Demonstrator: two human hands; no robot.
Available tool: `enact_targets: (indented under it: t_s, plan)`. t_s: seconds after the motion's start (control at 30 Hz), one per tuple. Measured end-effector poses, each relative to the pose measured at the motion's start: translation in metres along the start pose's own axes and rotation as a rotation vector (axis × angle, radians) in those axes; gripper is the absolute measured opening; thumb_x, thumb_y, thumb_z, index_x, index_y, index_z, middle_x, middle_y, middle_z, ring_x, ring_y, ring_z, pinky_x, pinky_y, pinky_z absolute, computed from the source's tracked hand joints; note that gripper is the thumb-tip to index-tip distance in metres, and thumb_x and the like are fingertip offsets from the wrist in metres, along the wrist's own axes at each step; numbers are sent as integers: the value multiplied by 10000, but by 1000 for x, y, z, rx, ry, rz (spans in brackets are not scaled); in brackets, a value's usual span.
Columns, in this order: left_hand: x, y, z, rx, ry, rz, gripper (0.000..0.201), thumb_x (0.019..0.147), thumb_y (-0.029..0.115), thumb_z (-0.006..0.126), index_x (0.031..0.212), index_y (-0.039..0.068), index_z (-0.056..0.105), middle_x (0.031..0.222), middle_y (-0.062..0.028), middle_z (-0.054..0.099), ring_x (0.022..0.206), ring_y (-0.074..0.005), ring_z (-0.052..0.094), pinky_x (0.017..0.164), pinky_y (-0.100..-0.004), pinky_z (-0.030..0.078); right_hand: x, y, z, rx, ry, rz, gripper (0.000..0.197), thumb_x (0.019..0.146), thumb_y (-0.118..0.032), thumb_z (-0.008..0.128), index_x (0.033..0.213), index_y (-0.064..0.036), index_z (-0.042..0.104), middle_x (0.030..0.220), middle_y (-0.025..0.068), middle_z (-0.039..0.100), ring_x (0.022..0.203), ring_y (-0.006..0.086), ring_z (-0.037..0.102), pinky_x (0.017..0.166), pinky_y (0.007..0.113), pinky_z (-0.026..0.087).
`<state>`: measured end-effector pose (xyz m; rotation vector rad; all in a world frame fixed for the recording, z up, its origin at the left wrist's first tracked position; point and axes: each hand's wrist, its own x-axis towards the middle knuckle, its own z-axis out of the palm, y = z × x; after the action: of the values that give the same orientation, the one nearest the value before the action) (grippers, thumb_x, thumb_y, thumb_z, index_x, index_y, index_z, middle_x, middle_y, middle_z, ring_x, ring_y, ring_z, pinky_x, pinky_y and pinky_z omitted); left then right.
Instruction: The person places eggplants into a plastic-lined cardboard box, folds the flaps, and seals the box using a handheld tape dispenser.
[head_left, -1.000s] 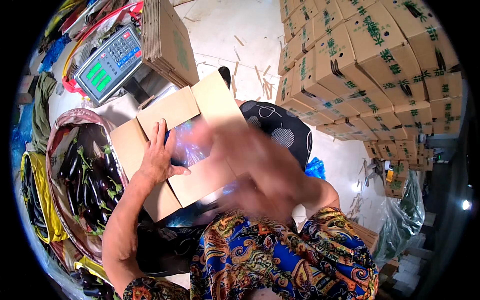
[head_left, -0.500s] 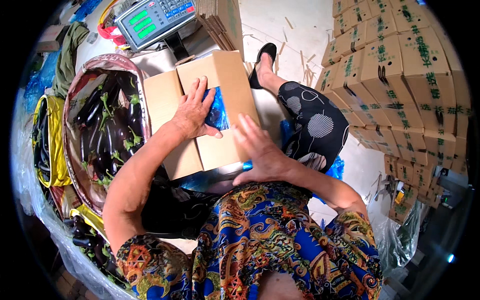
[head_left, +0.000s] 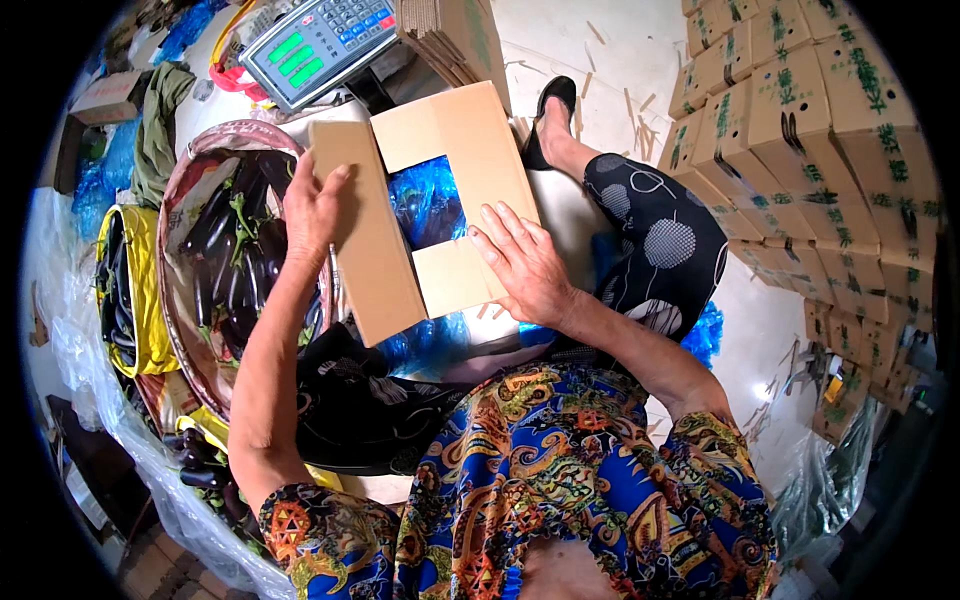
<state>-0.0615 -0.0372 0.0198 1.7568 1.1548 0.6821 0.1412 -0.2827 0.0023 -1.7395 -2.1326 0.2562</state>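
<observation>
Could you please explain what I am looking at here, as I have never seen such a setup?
Of course. There is no robot: these are a person's bare hands, seen from above by the left of two wide fisheye cameras worn on the head, so straight edges bend. The left hand touches the outer edge of a cardboard carton's left flap; the right hand lies flat on its right side. Between the flaps shows blue plastic, with something dark beneath. To the left is a container of eggplants; ahead, a scale display; to the right, stacked cartons. Cardboard strips lie on the floor.
</observation>
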Motion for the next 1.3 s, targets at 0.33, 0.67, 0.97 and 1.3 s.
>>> enact_targets:
  t_s: [0.33,0.67,0.97,1.3]
  plan:
    - [-18,15,123,854,97,367,626,929,365,515,1439,35,366,1498,-218,325,1396,-381,283,1113,-517,216,0,-3,-3,106,33,39,947,611,-244,741,1403,87,344,1489,263,300,1401,377,279,1123,450,235]
    - [-9,6,109,905,17,443,732,928,547,480,1452,55,342,1526,-182,294,1417,-356,254,1105,-503,217,18,-12,4,-49,-59,52,1112,609,-535,784,1415,76,322,1502,272,259,1420,370,226,1122,460,205]
    - [34,-2,110,917,18,564,682,933,535,479,1446,111,330,1490,-204,319,1382,-383,287,1091,-516,252,21,7,-12,-25,-171,-67,1051,712,-625,679,1419,69,327,1511,278,256,1425,384,219,1110,491,256]
    - [43,-1,114,841,36,646,637,926,510,506,1401,105,381,1434,-202,374,1347,-388,331,1071,-503,283,135,120,-47,-182,-364,-14,1100,644,-521,798,1426,76,305,1492,281,277,1374,398,293,1133,452,294]
